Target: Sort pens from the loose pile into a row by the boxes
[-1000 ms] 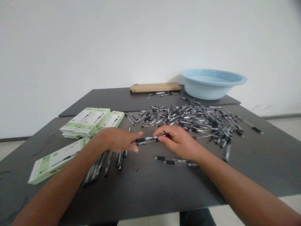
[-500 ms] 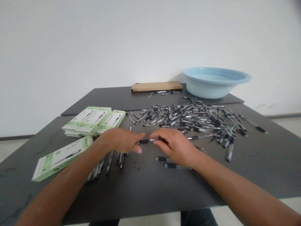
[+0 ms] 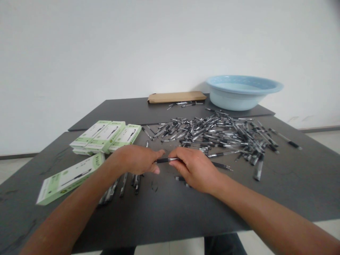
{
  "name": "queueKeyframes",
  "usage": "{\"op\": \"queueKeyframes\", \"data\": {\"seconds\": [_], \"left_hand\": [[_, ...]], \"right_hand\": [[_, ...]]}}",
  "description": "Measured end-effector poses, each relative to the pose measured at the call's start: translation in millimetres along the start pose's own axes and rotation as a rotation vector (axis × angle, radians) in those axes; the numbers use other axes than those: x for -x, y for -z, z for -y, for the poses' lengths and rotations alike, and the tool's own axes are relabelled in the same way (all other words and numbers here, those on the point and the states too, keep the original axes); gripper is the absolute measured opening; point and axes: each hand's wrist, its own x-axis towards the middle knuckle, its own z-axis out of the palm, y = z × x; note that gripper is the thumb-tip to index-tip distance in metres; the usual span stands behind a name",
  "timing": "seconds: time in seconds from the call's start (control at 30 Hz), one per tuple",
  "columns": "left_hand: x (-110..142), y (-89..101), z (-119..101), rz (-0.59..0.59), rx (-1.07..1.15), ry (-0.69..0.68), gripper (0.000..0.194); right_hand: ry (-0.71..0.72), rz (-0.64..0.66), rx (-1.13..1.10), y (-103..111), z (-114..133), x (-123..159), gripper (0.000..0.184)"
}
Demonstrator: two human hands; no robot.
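Dark tabletop [image 3: 170, 216] below — left hand [image 3: 135, 159] and right hand [image 3: 198, 168] narrowly pinch a pen [image 3: 163, 160] between them, apparently working its ends; moving it calls for steady fingertips. Loose pens [image 3: 200, 131] lie beyond — then a blue basin [image 3: 235, 100].

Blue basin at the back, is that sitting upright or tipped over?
Upright: the blue basin sits base down on the dark rear table, its wide rim facing up.
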Motion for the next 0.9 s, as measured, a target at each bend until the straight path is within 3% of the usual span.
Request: {"op": "queueKeyframes", "data": {"seconds": [0.27, 0.77, 0.9], "left_hand": [[6, -0.2, -4, -0.042, 0.054, 0.027, 0.051], [12, -13.9, -11, -0.230, 0.029, 0.070, 0.052], [12, -10.4, -13, -0.170, 0.047, 0.054, 0.046]], "right_hand": [[0.038, -0.024, -0.029, 2, 2, 1, 0.011], [0.072, -0.039, -0.059, 9, 10, 5, 0.011], [0.061, -0.039, -0.054, 9, 11, 5, 0.010]]}}
